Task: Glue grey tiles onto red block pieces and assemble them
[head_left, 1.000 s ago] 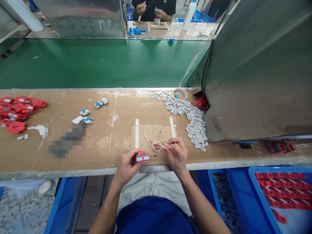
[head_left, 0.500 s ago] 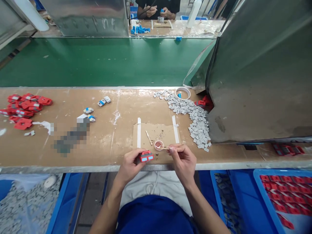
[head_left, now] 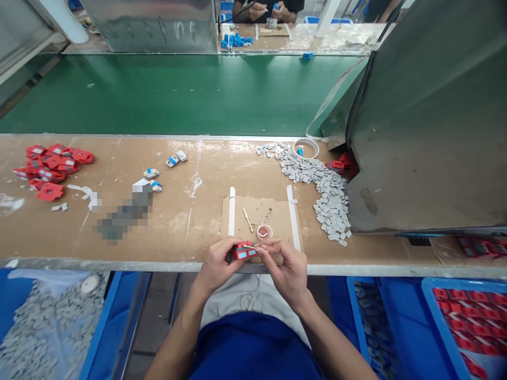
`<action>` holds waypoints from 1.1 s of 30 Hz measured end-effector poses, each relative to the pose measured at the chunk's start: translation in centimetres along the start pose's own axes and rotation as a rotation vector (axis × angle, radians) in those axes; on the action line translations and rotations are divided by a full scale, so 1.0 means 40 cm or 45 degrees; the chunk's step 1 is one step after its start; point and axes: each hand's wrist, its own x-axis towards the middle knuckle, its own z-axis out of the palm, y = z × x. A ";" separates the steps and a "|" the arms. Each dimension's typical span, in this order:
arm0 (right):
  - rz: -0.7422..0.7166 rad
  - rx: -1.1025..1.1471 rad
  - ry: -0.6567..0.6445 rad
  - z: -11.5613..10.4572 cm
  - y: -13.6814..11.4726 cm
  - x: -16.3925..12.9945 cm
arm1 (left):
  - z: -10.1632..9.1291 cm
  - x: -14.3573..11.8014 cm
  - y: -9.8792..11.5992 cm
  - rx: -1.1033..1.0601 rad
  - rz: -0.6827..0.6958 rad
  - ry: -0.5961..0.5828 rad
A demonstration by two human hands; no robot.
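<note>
- The left hand (head_left: 217, 262) is pinching a small red part (head_left: 243, 252) at the near edge of the workbench (head_left: 166, 232).
- The right hand (head_left: 287, 269) is pinching a thin stick (head_left: 251, 246), its tip touching the part.
- Good practice: keeping the part steady and dabbing lightly, with the little dish (head_left: 264, 231) staying close.
- No readable writing is showing.

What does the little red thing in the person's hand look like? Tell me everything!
The little red piece is a small blocky part that looks like plastic, with two pale blue-grey rectangles side by side on its face. The left hand pinches it just above the near edge of the workbench. The right hand holds a thin stick whose tip touches the piece's top.
</note>
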 end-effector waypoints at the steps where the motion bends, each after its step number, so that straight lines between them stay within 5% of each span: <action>1: -0.007 -0.003 -0.005 0.001 0.001 0.000 | 0.000 0.000 0.000 0.001 -0.002 -0.002; 10: -0.075 -0.175 -0.022 -0.009 -0.001 0.005 | 0.000 0.001 0.006 0.029 0.025 -0.003; 21: 0.007 -0.046 -0.025 -0.015 -0.011 0.007 | 0.003 -0.001 0.003 0.025 0.009 0.000; 27: 0.098 -0.126 0.141 -0.067 0.028 0.018 | -0.002 -0.001 0.007 0.025 -0.009 -0.016; 33: 0.087 -0.247 0.047 -0.039 0.075 0.008 | -0.004 0.000 0.007 0.010 -0.036 -0.001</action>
